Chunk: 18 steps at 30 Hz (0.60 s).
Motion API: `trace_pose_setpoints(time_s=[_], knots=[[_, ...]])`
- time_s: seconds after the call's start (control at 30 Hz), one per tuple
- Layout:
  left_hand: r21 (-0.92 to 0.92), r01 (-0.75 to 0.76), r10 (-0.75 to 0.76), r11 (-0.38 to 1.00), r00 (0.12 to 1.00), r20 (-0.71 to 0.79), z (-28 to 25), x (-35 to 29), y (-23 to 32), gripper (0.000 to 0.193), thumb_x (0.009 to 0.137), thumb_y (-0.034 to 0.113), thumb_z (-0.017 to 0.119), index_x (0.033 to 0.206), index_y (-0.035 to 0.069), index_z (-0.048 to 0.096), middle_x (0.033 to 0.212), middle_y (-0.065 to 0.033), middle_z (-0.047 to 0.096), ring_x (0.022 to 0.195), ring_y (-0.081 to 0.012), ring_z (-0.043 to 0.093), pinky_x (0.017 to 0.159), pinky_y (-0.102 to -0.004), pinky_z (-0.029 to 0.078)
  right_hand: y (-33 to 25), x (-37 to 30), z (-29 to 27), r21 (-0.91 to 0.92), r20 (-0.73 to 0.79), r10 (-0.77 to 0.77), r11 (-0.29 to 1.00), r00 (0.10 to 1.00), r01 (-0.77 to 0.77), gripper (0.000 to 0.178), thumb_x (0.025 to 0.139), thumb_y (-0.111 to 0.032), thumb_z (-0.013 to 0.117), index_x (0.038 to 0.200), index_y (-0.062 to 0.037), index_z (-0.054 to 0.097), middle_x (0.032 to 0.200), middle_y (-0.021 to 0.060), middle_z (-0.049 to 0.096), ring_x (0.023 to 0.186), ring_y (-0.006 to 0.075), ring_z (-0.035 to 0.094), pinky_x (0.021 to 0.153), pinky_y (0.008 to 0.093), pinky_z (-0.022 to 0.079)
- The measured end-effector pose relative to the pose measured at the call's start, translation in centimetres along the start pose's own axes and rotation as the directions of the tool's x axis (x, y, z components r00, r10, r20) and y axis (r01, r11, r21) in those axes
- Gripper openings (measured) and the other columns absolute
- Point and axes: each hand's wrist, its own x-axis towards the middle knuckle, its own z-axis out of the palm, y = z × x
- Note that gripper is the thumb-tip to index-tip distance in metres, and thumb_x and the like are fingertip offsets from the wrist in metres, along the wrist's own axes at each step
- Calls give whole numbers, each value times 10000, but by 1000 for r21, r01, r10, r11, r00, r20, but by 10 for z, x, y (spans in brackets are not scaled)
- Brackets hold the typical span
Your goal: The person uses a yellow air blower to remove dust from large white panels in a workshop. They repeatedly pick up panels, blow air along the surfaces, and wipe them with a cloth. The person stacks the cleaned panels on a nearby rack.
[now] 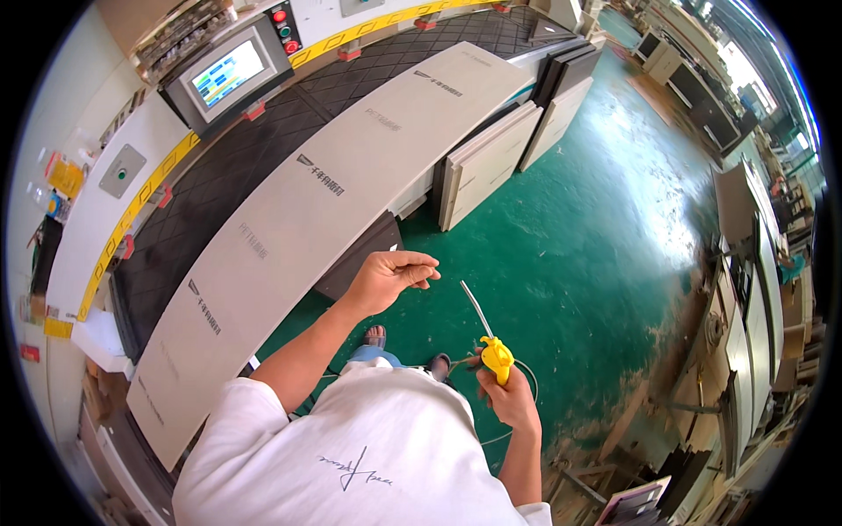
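Note:
My right hand (511, 405) is closed around a yellow air blow gun (496, 359), whose long thin metal nozzle points away from me and slightly left. A pale hose loops beside it, above the floor. To its left, my left hand (393, 279) is held in the air with thumb and fingers pressed together; anything in them is too small or hidden to make out. Beyond that hand lies a long pale board (346, 145) with printed marks, flat along the dark bed of a machine (303, 101). My left forearm passes close to the board's near edge.
Several pale panels (487, 167) stand on edge beside the machine, with dark ones (570, 66) behind. A control screen (226, 74) and buttons (282, 31) sit at the far left. Stacked boards (745, 333) line the right side of the green floor (605, 263).

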Motion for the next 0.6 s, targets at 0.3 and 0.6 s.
trace_pose_setpoints(time_s=[0.3,0.6], knots=[[684,25,-85,729,995,54,-47,-36,13,180,844,212,818,950,69,793,898,-67,775,807,-160,726,732,-281,556,20,16,-4,-455,177,98,890,979,-6,372,969,-294,690,1217,-19,654,1024,200,730,947,363,698,836,394,525],[621,252,-197,742,968,-156,-50,-116,30,162,838,199,815,925,65,790,809,-42,766,699,-111,684,680,-262,533,13,54,-1,-548,437,120,821,891,158,392,973,-332,682,1223,-30,656,1012,200,731,948,360,699,836,400,524]])
